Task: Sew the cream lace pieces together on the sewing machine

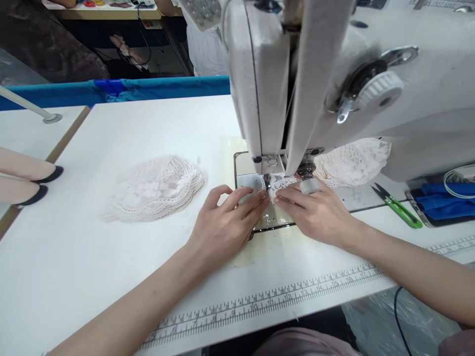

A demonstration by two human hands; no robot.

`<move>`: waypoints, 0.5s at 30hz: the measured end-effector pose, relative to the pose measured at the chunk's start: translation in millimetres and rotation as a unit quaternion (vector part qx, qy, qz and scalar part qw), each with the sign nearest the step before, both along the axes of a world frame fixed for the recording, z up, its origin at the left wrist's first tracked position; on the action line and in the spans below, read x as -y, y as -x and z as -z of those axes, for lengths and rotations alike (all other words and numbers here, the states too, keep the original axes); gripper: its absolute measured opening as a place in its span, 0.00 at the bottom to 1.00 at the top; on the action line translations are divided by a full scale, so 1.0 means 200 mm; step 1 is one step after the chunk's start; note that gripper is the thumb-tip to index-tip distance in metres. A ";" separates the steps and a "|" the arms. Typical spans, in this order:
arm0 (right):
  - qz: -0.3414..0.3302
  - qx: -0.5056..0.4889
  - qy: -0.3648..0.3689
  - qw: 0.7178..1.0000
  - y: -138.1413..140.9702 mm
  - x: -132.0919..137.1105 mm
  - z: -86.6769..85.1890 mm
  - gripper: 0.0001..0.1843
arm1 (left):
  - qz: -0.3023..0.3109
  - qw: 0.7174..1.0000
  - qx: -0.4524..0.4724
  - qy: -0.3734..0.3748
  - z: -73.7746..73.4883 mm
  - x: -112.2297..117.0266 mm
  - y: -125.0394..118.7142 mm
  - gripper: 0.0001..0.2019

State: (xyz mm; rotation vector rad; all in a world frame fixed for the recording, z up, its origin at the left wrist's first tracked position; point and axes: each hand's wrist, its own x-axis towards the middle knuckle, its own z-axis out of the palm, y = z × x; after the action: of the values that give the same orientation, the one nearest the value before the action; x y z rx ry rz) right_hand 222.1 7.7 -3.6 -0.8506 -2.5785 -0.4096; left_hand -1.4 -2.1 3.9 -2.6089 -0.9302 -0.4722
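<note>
A small piece of white lace (pixel 277 184) lies on the metal needle plate (pixel 245 170) under the presser foot of a white sewing machine (pixel 326 74). My left hand (pixel 222 222) rests flat on the plate, its fingertips pressing the lace from the left. From the right, my right hand (pixel 315 212) has its fingers stretched out onto the same lace piece. A pale thimble-like ring (pixel 309 186) sits on one right finger. Both hands meet just in front of the needle.
A pile of white lace pieces (pixel 156 188) lies to the left on the white table (pixel 92 257); another lace pile (pixel 352 160) sits behind the machine arm. Green thread snips (pixel 399 206) and a blue tray (pixel 445 202) lie at right. A printed ruler (pixel 297 291) runs along the front edge.
</note>
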 end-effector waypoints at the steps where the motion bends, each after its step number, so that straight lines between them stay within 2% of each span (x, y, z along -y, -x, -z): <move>1: 0.001 0.001 -0.002 1.000 0.00 0.00 0.00 0.18 | -0.001 1.000 0.001 -0.001 0.00 0.00 0.00 0.19; 15: 0.011 -0.023 -0.007 1.000 0.00 0.00 0.00 0.17 | -0.024 1.000 0.004 -0.007 0.01 -0.01 0.01 0.18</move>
State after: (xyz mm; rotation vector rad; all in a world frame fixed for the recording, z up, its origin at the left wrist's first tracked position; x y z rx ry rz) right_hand 222.8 8.2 -2.7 -0.8747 -2.5242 -0.4098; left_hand -2.5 0.6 1.4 -2.5678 -0.9872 -0.4742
